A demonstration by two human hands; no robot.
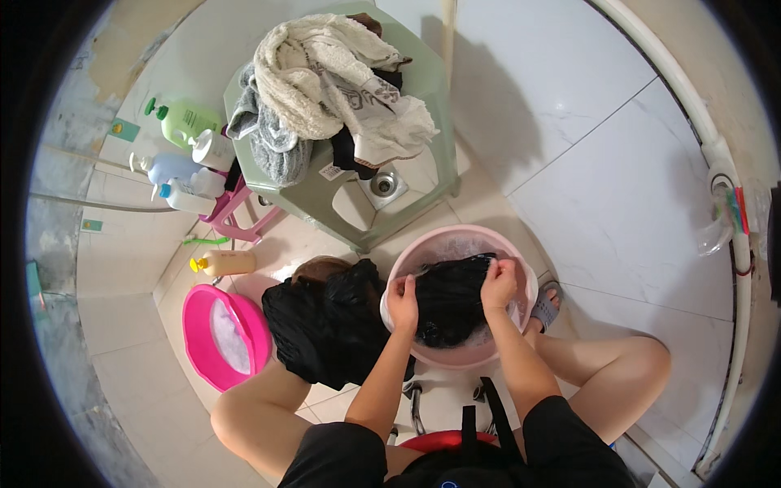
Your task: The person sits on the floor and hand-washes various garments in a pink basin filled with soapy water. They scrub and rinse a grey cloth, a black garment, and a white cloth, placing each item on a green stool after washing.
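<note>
A black cloth garment [454, 302] is spread over soapy water in a pale pink basin [467, 360]. My left hand [403, 302] grips its left edge beside the basin's rim, thumb upward. At the garment's upper right corner, my right hand [499, 283] pinches the fabric between thumb and fingers. The lower part of the garment lies in the suds. Left of the basin, a heap of black clothes [332, 329] rests by my leg, with a brown piece [320, 266] at its top.
A green plastic stool [427, 67] bears towels and clothes [329, 79]. Pump bottles [189, 122] crowd a magenta stool [235, 216]. A bright pink basin [259, 323] with suds, a yellow-capped bottle [229, 262], a green brush [210, 240] and a floor drain [384, 185] are around.
</note>
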